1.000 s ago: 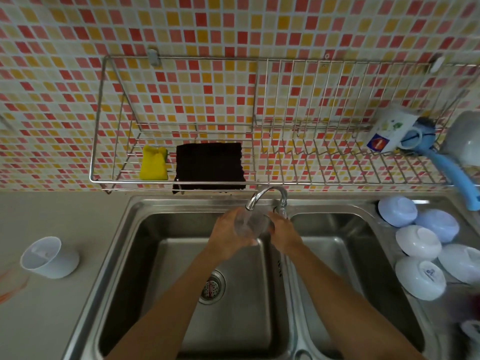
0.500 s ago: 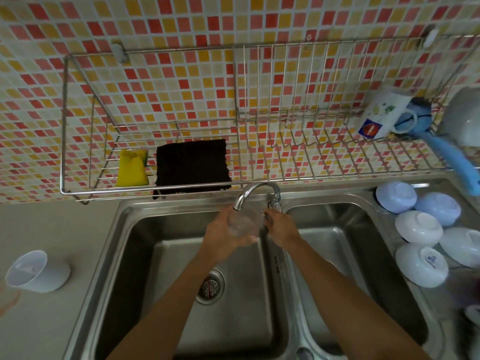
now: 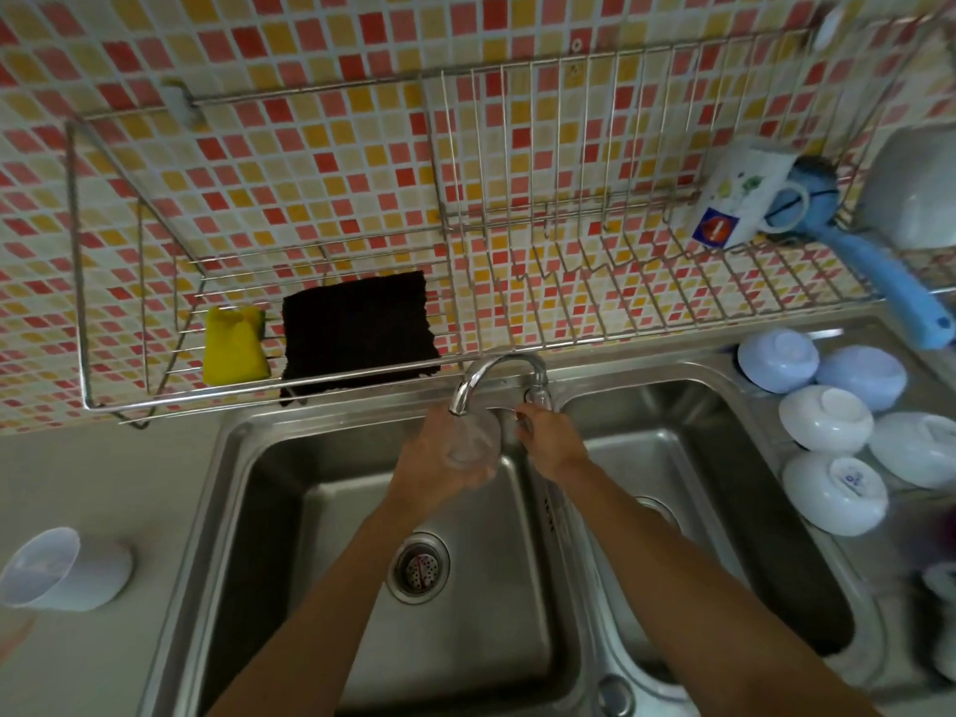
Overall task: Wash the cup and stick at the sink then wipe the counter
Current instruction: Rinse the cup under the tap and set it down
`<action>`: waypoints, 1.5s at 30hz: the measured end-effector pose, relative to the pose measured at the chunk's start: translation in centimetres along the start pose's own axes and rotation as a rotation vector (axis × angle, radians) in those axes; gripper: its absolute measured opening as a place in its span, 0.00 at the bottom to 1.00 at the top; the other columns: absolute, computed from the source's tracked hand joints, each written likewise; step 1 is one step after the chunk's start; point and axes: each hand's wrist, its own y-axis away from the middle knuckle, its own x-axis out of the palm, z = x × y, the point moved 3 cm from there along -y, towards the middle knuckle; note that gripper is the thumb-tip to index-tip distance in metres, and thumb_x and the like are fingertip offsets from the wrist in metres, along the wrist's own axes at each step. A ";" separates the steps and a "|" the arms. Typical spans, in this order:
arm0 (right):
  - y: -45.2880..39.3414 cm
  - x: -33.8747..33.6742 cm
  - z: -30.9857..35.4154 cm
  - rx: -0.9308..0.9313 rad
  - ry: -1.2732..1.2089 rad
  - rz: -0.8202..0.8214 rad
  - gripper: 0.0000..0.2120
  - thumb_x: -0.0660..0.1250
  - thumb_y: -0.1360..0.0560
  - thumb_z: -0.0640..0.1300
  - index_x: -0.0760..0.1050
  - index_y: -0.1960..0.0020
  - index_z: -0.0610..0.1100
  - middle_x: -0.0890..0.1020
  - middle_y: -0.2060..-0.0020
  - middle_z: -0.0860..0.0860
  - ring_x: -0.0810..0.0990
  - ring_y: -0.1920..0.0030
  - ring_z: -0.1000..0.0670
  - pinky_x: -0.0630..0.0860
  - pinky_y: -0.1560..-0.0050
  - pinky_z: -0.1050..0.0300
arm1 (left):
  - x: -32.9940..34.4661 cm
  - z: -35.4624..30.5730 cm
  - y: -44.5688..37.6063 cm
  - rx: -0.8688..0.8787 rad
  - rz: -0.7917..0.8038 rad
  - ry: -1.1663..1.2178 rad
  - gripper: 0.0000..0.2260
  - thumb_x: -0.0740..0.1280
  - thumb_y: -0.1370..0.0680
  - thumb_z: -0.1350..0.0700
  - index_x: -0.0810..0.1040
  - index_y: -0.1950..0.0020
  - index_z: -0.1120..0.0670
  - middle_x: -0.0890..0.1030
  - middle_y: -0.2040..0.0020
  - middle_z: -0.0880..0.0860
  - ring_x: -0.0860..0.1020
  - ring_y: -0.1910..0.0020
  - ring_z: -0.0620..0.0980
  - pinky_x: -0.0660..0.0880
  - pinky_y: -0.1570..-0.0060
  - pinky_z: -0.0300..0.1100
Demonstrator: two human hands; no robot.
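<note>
Your left hand (image 3: 439, 468) gripped the clear cup (image 3: 473, 439) under the spout (image 3: 463, 393), over the left basin (image 3: 258, 509). Your right hand (image 3: 548, 442) closed on what looked like the tap handle. Advice: tilt the cup, keep flow low. Stick not seen.

One head-worn camera looks forward and steeply down, close over the sink (image 3: 320, 489) towards the tiled wall (image 3: 310, 163)
</note>
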 end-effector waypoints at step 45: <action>6.7 -0.2 -1.2 0.035 -0.172 -0.204 0.21 0.55 0.18 0.45 0.62 0.26 0.51 0.82 0.52 0.44 0.81 0.54 0.44 0.79 0.49 0.46 | -1.9 4.1 6.0 -0.008 -0.247 -0.048 0.37 0.82 0.41 0.48 0.69 0.37 0.48 0.76 0.43 0.47 0.76 0.45 0.48 0.76 0.47 0.46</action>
